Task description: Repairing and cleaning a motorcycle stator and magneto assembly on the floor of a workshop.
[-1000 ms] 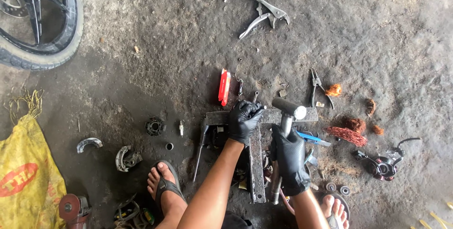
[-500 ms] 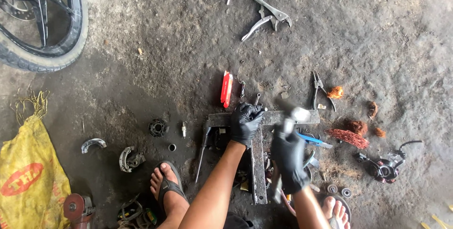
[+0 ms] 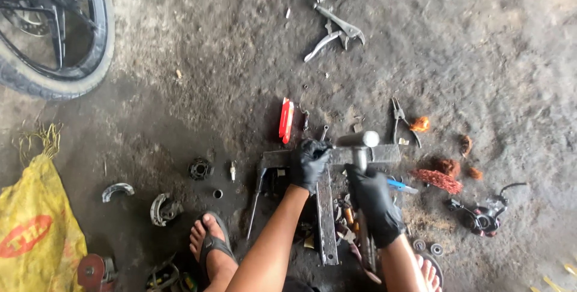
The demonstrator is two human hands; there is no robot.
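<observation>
Both my hands wear black gloves. My right hand [image 3: 374, 202] grips the handle of a steel hammer [image 3: 359, 141], whose head hangs just above a T-shaped metal bar [image 3: 327, 208] lying on the dirt floor. My left hand [image 3: 309, 162] is closed on a small part held against the bar's crosspiece; the part itself is hidden under the fingers. My sandalled feet [image 3: 210, 241] sit either side of the bar.
A motorcycle wheel [image 3: 90, 57] stands at top left, a yellow sack [image 3: 30, 232] at lower left. Brake shoes [image 3: 159, 208], a bearing [image 3: 199, 168], a red tool [image 3: 286, 120], pliers [image 3: 398, 116], locking pliers [image 3: 336, 33] and copper wire clumps [image 3: 437, 175] lie scattered.
The hammer head came down toward the crosspiece and now sits slightly higher again. My left hand has stayed on the bar.
</observation>
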